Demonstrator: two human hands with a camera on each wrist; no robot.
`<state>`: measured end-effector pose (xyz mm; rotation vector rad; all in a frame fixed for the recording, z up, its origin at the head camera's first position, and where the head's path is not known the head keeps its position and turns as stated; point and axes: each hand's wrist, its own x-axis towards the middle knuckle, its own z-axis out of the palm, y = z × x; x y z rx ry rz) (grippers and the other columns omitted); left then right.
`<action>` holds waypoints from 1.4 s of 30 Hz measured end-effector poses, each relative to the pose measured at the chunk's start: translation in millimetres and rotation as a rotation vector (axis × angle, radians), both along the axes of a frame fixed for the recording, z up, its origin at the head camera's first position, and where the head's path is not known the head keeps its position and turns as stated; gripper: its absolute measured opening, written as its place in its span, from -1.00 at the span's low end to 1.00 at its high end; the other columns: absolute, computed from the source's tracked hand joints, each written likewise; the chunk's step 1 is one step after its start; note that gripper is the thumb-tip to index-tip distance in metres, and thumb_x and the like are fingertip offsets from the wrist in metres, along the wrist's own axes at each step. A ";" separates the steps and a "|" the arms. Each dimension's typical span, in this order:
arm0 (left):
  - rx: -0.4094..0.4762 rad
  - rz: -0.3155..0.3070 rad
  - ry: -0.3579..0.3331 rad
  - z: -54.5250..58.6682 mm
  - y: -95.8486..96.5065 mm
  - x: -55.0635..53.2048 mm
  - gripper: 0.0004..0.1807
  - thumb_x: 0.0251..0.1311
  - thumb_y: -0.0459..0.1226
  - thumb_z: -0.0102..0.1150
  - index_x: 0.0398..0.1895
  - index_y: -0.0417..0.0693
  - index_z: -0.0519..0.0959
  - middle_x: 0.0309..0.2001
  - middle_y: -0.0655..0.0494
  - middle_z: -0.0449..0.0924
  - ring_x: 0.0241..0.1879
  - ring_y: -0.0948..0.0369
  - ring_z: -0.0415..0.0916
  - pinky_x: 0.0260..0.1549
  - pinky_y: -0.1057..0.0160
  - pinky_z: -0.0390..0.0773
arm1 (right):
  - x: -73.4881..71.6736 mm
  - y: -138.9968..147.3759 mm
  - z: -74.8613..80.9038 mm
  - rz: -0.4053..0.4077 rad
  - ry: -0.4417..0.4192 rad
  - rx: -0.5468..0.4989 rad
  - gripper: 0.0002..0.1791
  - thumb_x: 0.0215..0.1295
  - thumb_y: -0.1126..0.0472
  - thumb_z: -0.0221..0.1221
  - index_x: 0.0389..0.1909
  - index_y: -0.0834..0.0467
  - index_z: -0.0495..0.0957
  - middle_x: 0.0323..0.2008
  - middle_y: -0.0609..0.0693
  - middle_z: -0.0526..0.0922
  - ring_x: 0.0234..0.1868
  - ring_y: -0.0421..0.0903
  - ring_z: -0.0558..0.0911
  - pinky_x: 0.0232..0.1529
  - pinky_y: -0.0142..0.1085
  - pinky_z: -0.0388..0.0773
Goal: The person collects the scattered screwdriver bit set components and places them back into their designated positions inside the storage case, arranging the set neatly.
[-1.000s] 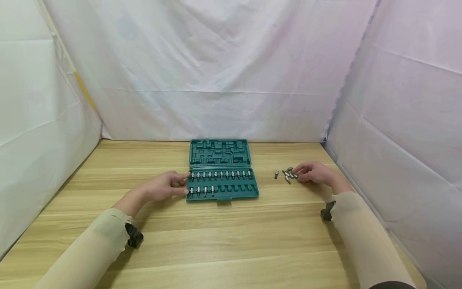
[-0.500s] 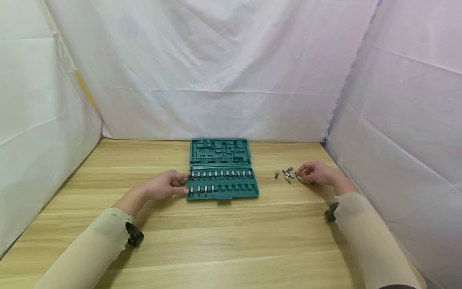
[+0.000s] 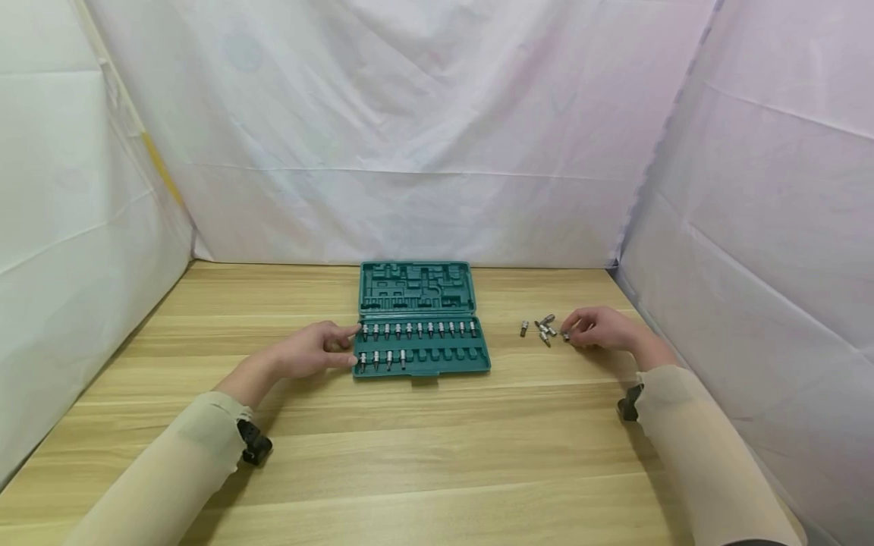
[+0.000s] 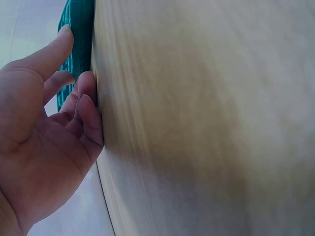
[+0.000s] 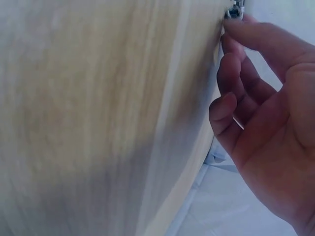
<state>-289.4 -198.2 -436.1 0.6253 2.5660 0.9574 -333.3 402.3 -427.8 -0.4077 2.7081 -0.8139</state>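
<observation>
A green socket case (image 3: pixel 423 365) lies unfolded on the table, its lid at the back. Bit sockets (image 3: pixel 419 331) fill the back row of its tray; the front row has some at the left and bare slots to the right. My left hand (image 3: pixel 310 351) rests at the case's left edge, thumb (image 4: pixel 59 46) and index fingertip touching it, the other fingers loosely bent. On the right, my right hand (image 3: pixel 601 328) pinches a bit socket (image 3: pixel 565 336) between thumb and fingers, close to the tabletop. The right wrist view shows its end (image 5: pixel 233 13) at the fingertips.
Left of the right hand lies a small pile of loose bit sockets (image 3: pixel 546 331), with a single bit socket (image 3: pixel 523 328) apart from it. White cloth (image 3: pixel 410 136) hangs behind and along both sides of the wooden table (image 3: pixel 423 462).
My right hand has shifted slightly right, drawing one bit socket away from the pile, and that socket has turned in its fingertips. The left hand and the case stay where they were.
</observation>
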 end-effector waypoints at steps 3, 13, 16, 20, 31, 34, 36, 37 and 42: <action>0.000 0.006 -0.005 -0.1 -0.2 0.3 -0.12 0.52 -0.01 0.37 0.75 -0.02 0.22 0.30 -0.22 0.56 0.13 0.03 0.53 0.07 0.06 0.52 | -0.1 0.7 1.3 0.008 0.006 0.039 -0.80 0.42 0.25 0.41 0.00 0.14 0.80 -0.22 0.02 0.75 -0.23 -0.15 0.57 -0.16 -0.32 0.52; -0.004 0.003 0.006 0.8 0.7 -0.9 -0.14 0.52 -0.05 0.38 0.74 -0.05 0.24 0.28 -0.24 0.57 0.05 0.06 0.50 0.02 0.09 0.48 | 3.4 1.2 3.7 0.030 0.058 0.056 -0.84 0.43 0.11 0.46 -0.06 0.06 0.83 -0.11 -0.01 0.83 -0.13 -0.14 0.62 -0.05 -0.26 0.53; -0.006 0.002 0.005 0.7 0.6 -1.0 -0.14 0.52 -0.05 0.38 0.74 -0.06 0.24 0.28 -0.24 0.57 0.05 0.06 0.50 0.00 0.10 0.47 | 5.0 -3.6 4.3 0.005 0.071 0.030 -0.80 0.47 0.06 0.43 0.00 0.03 0.82 0.01 -0.01 0.83 -0.04 -0.12 0.62 0.02 -0.23 0.53; -0.005 0.000 0.001 1.2 0.5 0.5 -0.14 0.52 -0.05 0.38 0.74 -0.06 0.24 0.28 -0.24 0.57 0.09 0.04 0.52 0.04 0.07 0.50 | 5.2 -14.1 5.4 -0.031 0.050 -0.055 -0.75 0.52 0.05 0.39 0.07 0.08 0.76 0.04 0.05 0.80 -0.06 -0.09 0.63 -0.04 -0.25 0.57; 0.005 -0.007 0.005 -0.1 -0.1 1.3 -0.14 0.52 -0.05 0.38 0.74 -0.09 0.23 0.28 -0.24 0.58 0.17 0.00 0.56 0.12 0.04 0.53 | 1.9 -55.9 6.1 0.021 0.013 -0.265 -0.55 0.63 0.06 0.29 0.40 0.13 0.63 0.00 0.26 0.79 -0.23 0.17 0.65 -0.27 -0.15 0.60; 0.009 -0.011 0.009 0.4 0.5 1.5 -0.14 0.52 -0.06 0.38 0.73 -0.12 0.23 0.28 -0.26 0.58 0.18 0.00 0.56 0.11 0.04 0.53 | 3.7 -68.5 9.1 0.024 -0.002 -0.278 -0.53 0.62 0.03 0.30 0.40 0.13 0.62 -0.01 0.24 0.79 -0.19 0.22 0.65 -0.24 -0.13 0.62; 0.010 -0.010 0.004 0.9 0.8 1.6 -0.14 0.52 -0.06 0.38 0.74 -0.11 0.23 0.29 -0.26 0.58 0.20 -0.01 0.56 0.13 0.02 0.53 | 5.3 -77.3 11.9 0.021 -0.008 -0.284 -0.53 0.61 0.03 0.32 0.41 0.11 0.62 -0.02 0.22 0.79 -0.16 0.26 0.64 -0.23 -0.11 0.63; 0.011 -0.009 0.001 1.0 0.9 1.5 -0.14 0.53 -0.06 0.37 0.74 -0.11 0.22 0.29 -0.25 0.58 0.22 -0.02 0.56 0.15 0.00 0.53 | 5.9 -81.7 13.4 0.021 -0.010 -0.288 -0.53 0.60 0.03 0.32 0.40 0.11 0.62 -0.01 0.20 0.79 -0.14 0.28 0.65 -0.23 -0.09 0.64; 0.006 -0.005 0.001 1.7 1.4 1.4 -0.15 0.53 -0.06 0.36 0.74 -0.09 0.23 0.31 -0.24 0.57 0.24 -0.02 0.54 0.19 -0.04 0.52 | 7.7 -104.2 18.0 0.029 0.009 -0.295 -0.54 0.57 0.03 0.35 0.35 0.11 0.64 -0.04 0.10 0.81 -0.09 0.28 0.71 -0.17 0.01 0.67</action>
